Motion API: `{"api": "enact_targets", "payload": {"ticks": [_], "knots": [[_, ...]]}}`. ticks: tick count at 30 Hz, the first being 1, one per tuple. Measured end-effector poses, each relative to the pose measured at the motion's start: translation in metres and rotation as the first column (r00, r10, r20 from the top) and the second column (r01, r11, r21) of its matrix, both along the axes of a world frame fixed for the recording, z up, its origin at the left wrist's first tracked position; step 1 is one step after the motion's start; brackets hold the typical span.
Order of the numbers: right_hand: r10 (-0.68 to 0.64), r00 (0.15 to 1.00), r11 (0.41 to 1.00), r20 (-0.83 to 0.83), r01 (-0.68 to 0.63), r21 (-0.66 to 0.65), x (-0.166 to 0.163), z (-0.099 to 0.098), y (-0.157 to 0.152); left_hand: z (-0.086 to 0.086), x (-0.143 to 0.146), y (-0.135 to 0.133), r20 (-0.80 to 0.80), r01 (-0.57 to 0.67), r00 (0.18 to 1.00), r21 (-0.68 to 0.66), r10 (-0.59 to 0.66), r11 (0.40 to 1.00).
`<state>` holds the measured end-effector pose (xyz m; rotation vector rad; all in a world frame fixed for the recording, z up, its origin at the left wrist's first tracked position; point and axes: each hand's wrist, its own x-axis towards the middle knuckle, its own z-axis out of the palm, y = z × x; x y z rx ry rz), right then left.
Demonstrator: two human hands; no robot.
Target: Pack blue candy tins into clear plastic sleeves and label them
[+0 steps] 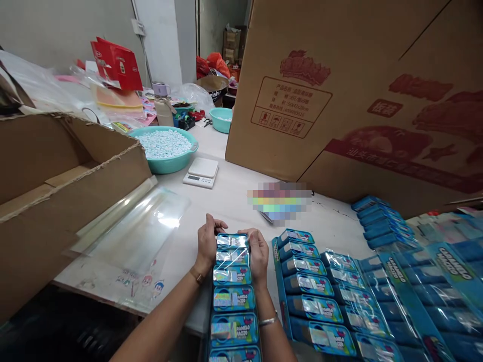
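A long row of blue candy tins (233, 299), lettered "CARAMELO MACIZO" and partly under shiny clear film, lies lengthwise in front of me. At its far end, my left hand (208, 244) grips the left side, fingers curled over the far edge. On the opposite side, my right hand (258, 254) is closed around the right corner of the same row. The near end runs out of the bottom of the view. Close to my right forearm stands another tray of blue tins (307, 284), with film-wrapped rows (354, 296) beyond it.
A large printed carton (290, 151) stands at the back right, an open cardboard box (71, 181) at left. Clear plastic sheets (139, 231) lie on the table. A white scale (201, 172) sits near a turquoise basin (166, 163) of pale candies. Stacked blue tins (385, 223) are farther right.
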<state>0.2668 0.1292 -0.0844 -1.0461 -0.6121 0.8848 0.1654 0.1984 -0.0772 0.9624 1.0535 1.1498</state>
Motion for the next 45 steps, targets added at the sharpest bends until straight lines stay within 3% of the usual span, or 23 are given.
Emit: {"api": "enact_targets", "payload": {"ticks": [5,11,16,23,32,38,42,45], "knots": [[0.081,0.996,0.995,0.032,-0.079,-0.053,0.01,-0.003,0.005,-0.004,0.004,0.008,-0.006,0.085,0.996,-0.018,-0.085,0.996],[0.199,0.98,0.979,0.027,-0.198,-0.044,0.018,-0.001,0.007,-0.017,-0.013,-0.004,0.181,0.135,0.975,-0.001,-0.133,0.991],[0.199,0.98,0.979,-0.015,-0.199,-0.051,0.016,0.0,0.011,-0.021,-0.022,-0.024,-0.016,0.028,1.0,0.076,-0.027,0.997],[0.181,0.98,0.982,-0.077,-0.184,-0.03,0.015,-0.004,0.018,-0.013,-0.009,-0.016,-0.06,-0.057,0.996,0.136,0.066,0.989],[0.217,0.968,0.973,-0.128,-0.225,-0.044,0.018,-0.012,0.025,-0.016,-0.007,-0.008,-0.061,-0.017,0.998,0.151,0.027,0.988],[0.173,0.982,0.984,-0.079,-0.176,-0.037,0.017,-0.015,0.026,-0.022,-0.005,-0.004,-0.077,0.012,0.997,0.16,0.001,0.987],[0.064,0.998,0.997,0.0,-0.064,-0.031,0.022,-0.008,0.005,-0.017,-0.019,-0.011,-0.093,-0.036,0.994,0.206,0.056,0.978],[0.014,0.999,0.999,0.042,-0.012,-0.052,0.022,-0.004,-0.04,-0.014,-0.046,-0.045,-0.106,-0.075,0.989,0.241,0.103,0.968]]}}
